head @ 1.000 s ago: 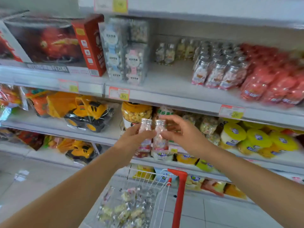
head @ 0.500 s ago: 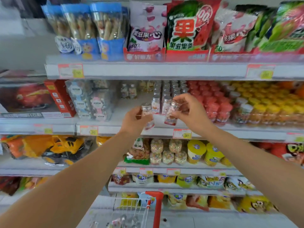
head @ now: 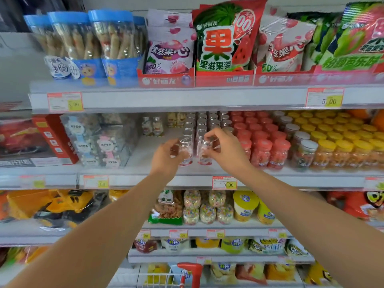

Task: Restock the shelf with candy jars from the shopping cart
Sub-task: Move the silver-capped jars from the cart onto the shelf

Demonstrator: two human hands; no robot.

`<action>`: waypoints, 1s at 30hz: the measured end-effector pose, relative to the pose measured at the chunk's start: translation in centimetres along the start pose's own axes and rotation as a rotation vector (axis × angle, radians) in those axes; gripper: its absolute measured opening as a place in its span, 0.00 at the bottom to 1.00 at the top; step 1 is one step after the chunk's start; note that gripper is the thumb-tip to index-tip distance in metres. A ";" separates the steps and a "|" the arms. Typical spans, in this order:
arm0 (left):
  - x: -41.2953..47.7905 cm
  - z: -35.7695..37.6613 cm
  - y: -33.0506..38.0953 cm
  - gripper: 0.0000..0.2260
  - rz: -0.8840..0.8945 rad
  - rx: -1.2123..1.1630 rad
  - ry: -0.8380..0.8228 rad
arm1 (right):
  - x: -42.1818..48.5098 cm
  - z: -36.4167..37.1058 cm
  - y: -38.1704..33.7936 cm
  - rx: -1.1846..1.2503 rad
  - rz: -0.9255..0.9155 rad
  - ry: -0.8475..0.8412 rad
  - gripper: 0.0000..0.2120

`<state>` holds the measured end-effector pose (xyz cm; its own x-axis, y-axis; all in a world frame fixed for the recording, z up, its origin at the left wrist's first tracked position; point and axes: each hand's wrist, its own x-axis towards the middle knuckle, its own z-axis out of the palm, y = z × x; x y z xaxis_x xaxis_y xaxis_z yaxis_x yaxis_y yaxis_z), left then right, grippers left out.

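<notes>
Currently at placing stage, probably: left hand gripping one small clear silver-capped candy jar of pink sweets, fingers curled round its side; right hand pinching a second identical silver-capped jar near the cap, fingers bent over the top. Both jars upright, side by side, just apart, centre of frame, at the front of the pale grey middle shelf. Cannot tell whether bases touching the shelf or hovering just above.

Risks, judged from here:
- Could tip the rows of matching silver-capped jars directly behind if pushed in too fast; tall and narrow, so domino fall likely.
- Could clip the red-lidded jars just right of the right hand with knuckles or wrist.
- Could topple off the front lip if released before sitting flat; below, only lower shelves and the wire shopping cart with red handle at bottom centre.
- Top-end pinch on the right: possible swing or slip.

Look of the jars: slim, transparent, shiny ribbed cap, reddish label band low on the body, pink contents filling most of it. Probably light, rigid and smooth, so easy to fumble.
</notes>
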<state>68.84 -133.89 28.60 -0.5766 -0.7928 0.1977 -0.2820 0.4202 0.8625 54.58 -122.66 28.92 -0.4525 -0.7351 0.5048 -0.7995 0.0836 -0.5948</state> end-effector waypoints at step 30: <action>-4.3 -2.4 -3.1 0.09 0.175 0.087 0.268 | -4.3 3.5 -4.4 -0.034 -0.238 0.074 0.06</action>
<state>74.04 -132.87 26.18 -0.4034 -0.7881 0.4649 -0.2672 0.5873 0.7640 61.40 -122.26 27.17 -0.2764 -0.6855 0.6735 -0.8995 -0.0623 -0.4325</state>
